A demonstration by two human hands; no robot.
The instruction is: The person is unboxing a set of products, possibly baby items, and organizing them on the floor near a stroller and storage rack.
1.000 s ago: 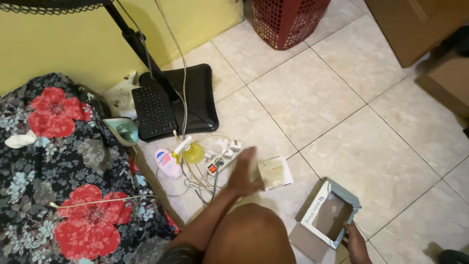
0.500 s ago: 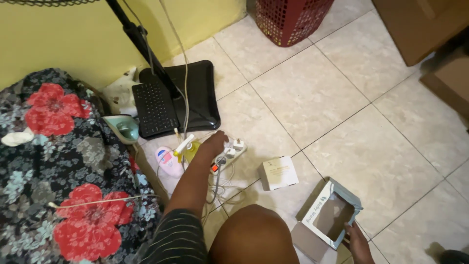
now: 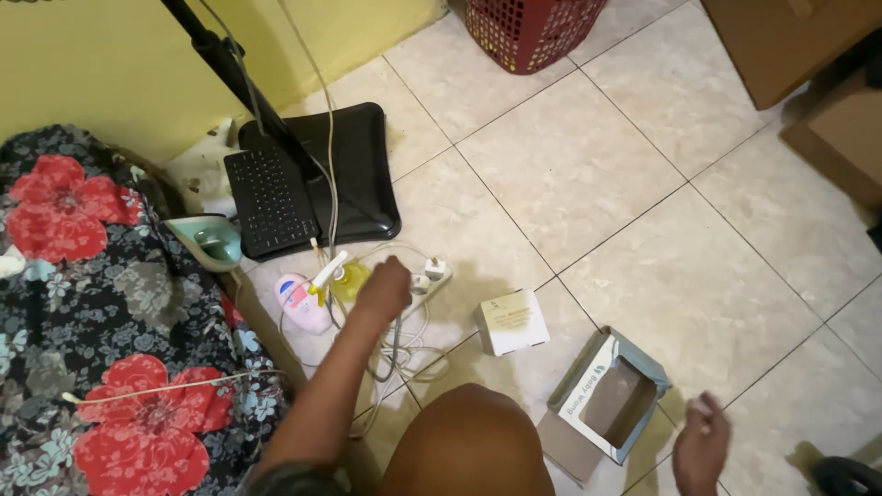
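My left hand (image 3: 384, 289) reaches forward and closes over the near end of a white power strip (image 3: 433, 272), whose tangled white cables (image 3: 401, 353) trail toward my knee (image 3: 467, 443). My right hand (image 3: 702, 443) hovers low on the right, blurred, fingers loosely apart and holding nothing. It is just right of an open grey-blue carton with a window flap (image 3: 606, 397). A small cream box (image 3: 512, 321) lies on the tiles between the strip and the carton. A yellow pump bottle (image 3: 350, 281) and a pink bottle (image 3: 297, 304) stand left of my left hand.
A black fan base (image 3: 363, 174) with a black keyboard (image 3: 267, 198) on it stands by the yellow wall. A teal iron (image 3: 212, 242) lies beside a floral mattress (image 3: 101, 303). A red basket (image 3: 533, 32) stands at the back and brown cardboard boxes (image 3: 790, 46) at the right.
My left hand went from near the cream box to the power strip and closed on it. My right hand let go of the carton and lifted to its right. The view shifted slightly.
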